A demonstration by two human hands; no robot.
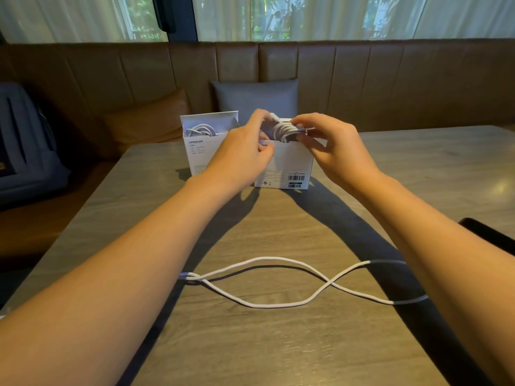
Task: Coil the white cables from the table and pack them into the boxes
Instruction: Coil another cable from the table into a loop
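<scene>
1. Both hands meet at the mouth of the right box (289,165): your right hand (331,149) pinches a coiled white cable (287,130) over the opening, while your left hand (245,151) grips that coil's other side.
2. To its left, a second open box (195,154) already contains a coiled cable (199,129).
3. Near you, one loose white cable (273,280) lies uncoiled across the tabletop (278,227), crossing itself.
4. Risk: the springy coil may unwind if your pinch loosens, or snag the rim and tip the light carton.
5. Boxes are smooth white card with printed barcodes; cables look round and matte; the tabletop shows grey wood grain.
</scene>
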